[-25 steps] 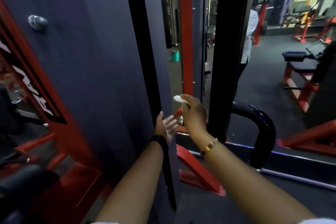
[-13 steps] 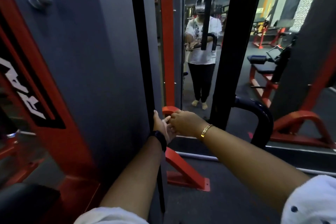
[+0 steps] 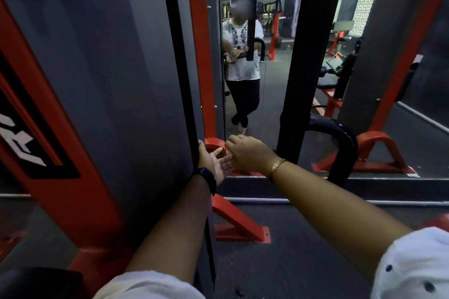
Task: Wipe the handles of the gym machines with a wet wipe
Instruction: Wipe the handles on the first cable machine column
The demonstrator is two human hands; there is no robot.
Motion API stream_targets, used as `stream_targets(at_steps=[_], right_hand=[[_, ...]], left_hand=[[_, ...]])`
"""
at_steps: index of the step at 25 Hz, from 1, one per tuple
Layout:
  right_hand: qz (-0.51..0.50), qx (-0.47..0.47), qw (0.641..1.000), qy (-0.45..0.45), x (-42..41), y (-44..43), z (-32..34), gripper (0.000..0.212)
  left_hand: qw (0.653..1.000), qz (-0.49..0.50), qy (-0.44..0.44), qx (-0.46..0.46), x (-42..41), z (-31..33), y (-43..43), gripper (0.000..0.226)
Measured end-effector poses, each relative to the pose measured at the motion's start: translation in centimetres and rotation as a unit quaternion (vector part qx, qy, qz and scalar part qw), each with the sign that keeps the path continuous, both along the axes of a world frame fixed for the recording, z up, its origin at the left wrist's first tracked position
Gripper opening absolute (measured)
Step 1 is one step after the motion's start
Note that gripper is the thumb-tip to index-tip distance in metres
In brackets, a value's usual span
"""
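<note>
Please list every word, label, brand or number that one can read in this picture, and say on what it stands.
White letters on the red and black panel of the machine at the left: cut off by the picture's edge, only slanted strokes show, no whole word readable.
Dark print on the white shirt of the person standing ahead: too small and blurred to read.
No other text, number or sign can be read.

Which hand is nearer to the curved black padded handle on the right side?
Right. The right hand is left of the curved black padded handle; the left hand lies farther left, beside the grey machine panel.
</note>
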State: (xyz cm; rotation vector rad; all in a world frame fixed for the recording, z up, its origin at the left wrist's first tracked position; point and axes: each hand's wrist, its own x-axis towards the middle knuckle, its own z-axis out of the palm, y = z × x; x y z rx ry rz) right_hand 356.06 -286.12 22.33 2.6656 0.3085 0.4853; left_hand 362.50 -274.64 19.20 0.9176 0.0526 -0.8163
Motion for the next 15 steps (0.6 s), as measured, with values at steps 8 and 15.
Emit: stream_targets(at_steps=[8, 15], right_hand=[[-0.046, -0.013, 0.986, -0.158, -3.4, 0.2, -4.2, 0.041], [-0.114, 0.023, 0.958, -0.264, -6.4, 0.3, -4.1, 0.040]], left_hand=[[0.938, 0.113, -0.320, 0.067, -1.7, -0.2, -3.4, 0.032], [0.387, 0.143, -0.839, 0.354, -1.9, -4.1, -0.9, 0.053]])
